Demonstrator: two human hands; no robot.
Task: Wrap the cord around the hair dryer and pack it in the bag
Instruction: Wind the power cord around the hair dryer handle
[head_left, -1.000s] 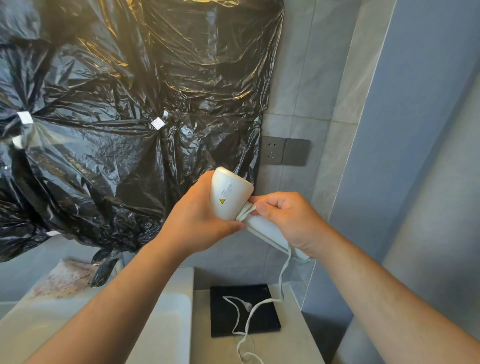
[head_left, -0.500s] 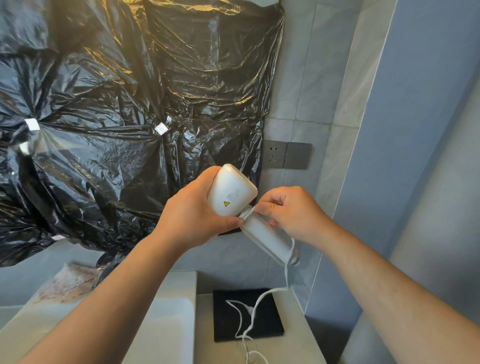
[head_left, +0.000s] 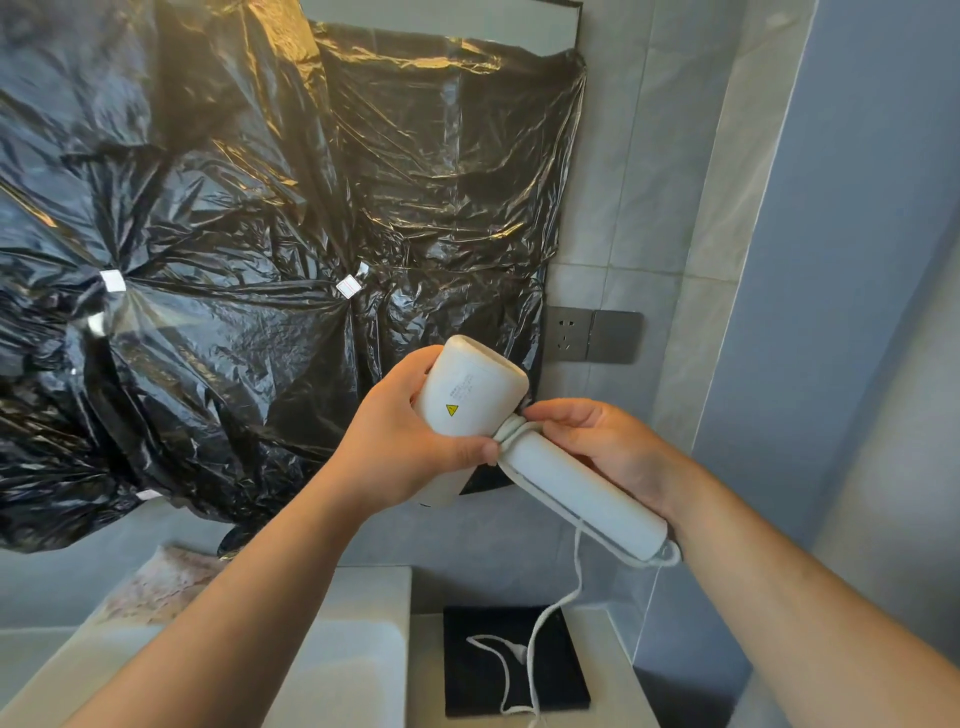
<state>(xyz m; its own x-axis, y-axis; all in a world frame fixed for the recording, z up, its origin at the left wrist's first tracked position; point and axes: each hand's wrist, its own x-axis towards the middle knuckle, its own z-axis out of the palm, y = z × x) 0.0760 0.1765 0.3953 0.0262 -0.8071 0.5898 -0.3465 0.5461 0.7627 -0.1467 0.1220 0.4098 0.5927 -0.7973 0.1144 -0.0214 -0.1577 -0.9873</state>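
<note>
Left hand grips the dryer; right hand pinches the cord at the handle top. Another turn is laid; slack trails to the table.

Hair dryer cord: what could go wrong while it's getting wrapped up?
1. The cord has only a few loops at the top of the handle of the hair dryer, pinched there by the right hand. If those fingers loosen, the loops may slip and unwind.
2. The rest hangs down to the black square on the counter. Pulling it up quickly could swing the plug or drag on the square.
</note>
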